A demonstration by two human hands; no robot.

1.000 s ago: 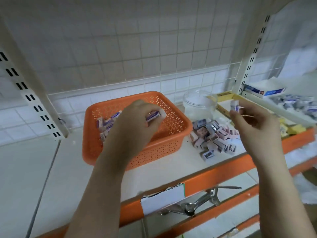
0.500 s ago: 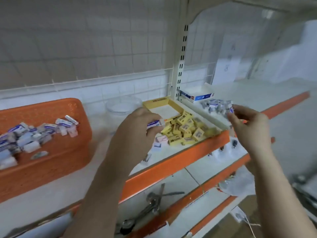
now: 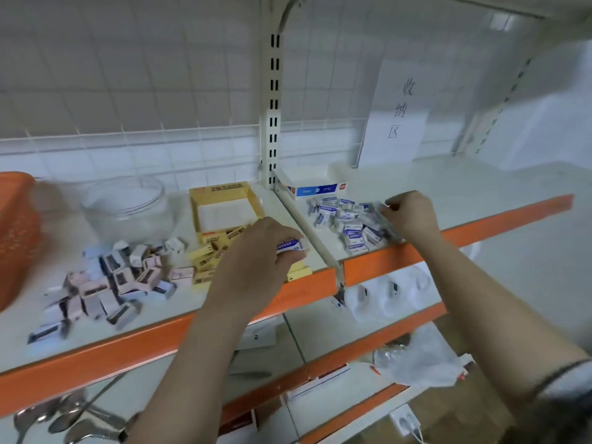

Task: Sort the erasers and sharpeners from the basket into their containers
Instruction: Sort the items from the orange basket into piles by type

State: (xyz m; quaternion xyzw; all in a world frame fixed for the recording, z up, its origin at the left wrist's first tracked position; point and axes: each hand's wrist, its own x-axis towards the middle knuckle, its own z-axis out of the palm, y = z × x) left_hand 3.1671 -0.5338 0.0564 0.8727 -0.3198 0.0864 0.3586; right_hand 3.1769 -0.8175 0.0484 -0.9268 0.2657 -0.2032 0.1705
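Head view looks down on a white shelf (image 3: 179,318) with an orange front edge running from lower left up to the right, split by a raised white divider (image 3: 315,237) between 2 bays. Bare shelf surface lies open to the right of the right hand, and a strip is bare along the front lip below the pink pile. At the far left edge the orange basket (image 3: 17,232) is only partly in view. Next to it stands a clear round tub (image 3: 128,203), then a yellow box (image 3: 224,208) with yellow erasers (image 3: 208,254) spilled in front of it, and a heap of pink and grey sharpeners (image 3: 112,283) nearer the lip. Left hand (image 3: 261,261) hovers over the yellow erasers just left of the divider, fingers curled and pinching a white and blue eraser (image 3: 291,245) at the fingertips. Right hand (image 3: 411,216) rests at the right side of the pile of white and blue erasers (image 3: 347,221) in the right bay, fingers curled in at the pile's edge; whether it grips one I cannot tell. A white and blue carton (image 3: 312,187) sits behind that pile.
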